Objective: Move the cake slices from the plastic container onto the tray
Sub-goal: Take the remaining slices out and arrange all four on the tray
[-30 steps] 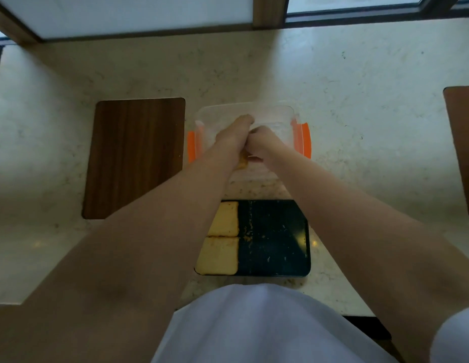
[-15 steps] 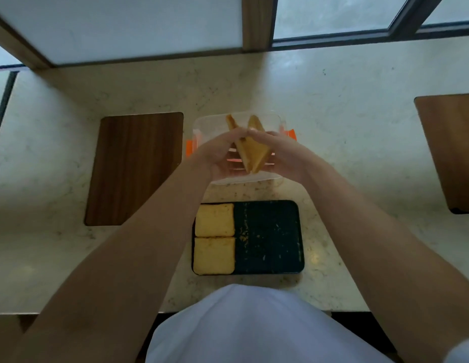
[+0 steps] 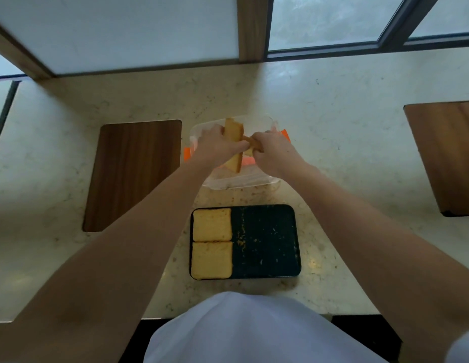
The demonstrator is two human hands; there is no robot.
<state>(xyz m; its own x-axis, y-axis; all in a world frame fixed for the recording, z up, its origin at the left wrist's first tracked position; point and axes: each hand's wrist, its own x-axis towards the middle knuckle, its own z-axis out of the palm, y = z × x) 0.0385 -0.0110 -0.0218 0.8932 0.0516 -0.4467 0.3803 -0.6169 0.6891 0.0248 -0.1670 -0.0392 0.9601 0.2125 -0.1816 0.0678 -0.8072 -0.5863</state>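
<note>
Seated at a pale marble counter (image 3: 333, 127) under frosted windows (image 3: 325, 19), our left hand (image 3: 217, 145) grips an upright cake slice (image 3: 234, 134) over the clear plastic container (image 3: 241, 182); our right hand (image 3: 272, 150) pinches another piece. Two slices (image 3: 212, 242) lie on the dark tray (image 3: 267, 242).

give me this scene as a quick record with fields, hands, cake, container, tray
left hand: grip on an upright cake slice above the container
right hand: grip on a second piece of cake, mostly hidden
plastic container: clear, orange clips, on the counter beyond the tray
tray: dark, crumbs on its bare right part
slices on tray: two, flat, stacked along the left side
</note>
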